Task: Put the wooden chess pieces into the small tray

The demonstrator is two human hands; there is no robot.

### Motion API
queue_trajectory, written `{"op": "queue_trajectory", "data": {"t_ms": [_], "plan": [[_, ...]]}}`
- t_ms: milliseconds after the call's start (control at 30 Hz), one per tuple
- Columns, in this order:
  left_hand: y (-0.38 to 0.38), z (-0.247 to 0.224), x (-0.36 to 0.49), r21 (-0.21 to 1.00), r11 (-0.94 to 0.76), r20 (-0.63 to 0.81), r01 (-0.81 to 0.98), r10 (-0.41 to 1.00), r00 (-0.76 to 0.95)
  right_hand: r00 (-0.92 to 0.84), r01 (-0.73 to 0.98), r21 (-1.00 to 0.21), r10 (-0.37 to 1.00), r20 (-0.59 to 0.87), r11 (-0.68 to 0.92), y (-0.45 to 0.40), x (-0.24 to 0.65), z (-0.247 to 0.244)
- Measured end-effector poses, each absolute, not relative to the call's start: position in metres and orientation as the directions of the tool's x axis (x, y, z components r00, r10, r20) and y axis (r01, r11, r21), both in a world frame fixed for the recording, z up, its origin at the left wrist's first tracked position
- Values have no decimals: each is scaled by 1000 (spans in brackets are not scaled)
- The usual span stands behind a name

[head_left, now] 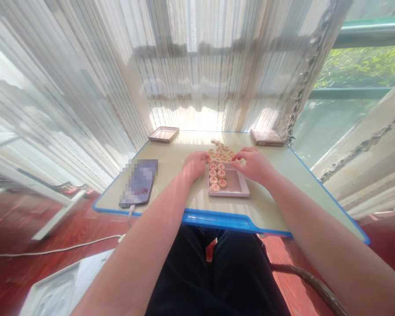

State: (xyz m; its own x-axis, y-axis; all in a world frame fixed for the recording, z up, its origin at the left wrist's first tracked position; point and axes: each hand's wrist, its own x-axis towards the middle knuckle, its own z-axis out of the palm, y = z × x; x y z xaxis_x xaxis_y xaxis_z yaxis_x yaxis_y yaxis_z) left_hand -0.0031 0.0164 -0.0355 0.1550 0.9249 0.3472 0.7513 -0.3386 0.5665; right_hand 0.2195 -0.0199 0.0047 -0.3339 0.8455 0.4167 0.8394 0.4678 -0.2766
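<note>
An open shallow box [233, 193] lies on the table [174, 175], with several round wooden pieces [221, 173] marked in red in two columns along its left side. Behind the box is a loose heap of similar pieces [221, 152]. My left hand [195, 165] rests at the box's upper left corner, fingertips at the heap's left edge; its fingers are bent, and what they hold, if anything, is hidden. Over the box's upper right corner is my right hand [250, 164], thumb and fingers apart beside the heap, with nothing visible between them.
A phone [143, 182] with a white cable lies at the table's left. An open tray [163, 134] stands at the back left, a closed box [267, 137] at the back right. Curtains hang behind the table.
</note>
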Motion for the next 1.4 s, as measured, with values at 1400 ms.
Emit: {"op": "queue_trajectory", "data": {"t_ms": [1400], "plan": [[-25, 2, 13, 973, -232, 215, 18, 928, 304, -403, 664, -354, 714, 573, 659, -33, 199, 5]]}}
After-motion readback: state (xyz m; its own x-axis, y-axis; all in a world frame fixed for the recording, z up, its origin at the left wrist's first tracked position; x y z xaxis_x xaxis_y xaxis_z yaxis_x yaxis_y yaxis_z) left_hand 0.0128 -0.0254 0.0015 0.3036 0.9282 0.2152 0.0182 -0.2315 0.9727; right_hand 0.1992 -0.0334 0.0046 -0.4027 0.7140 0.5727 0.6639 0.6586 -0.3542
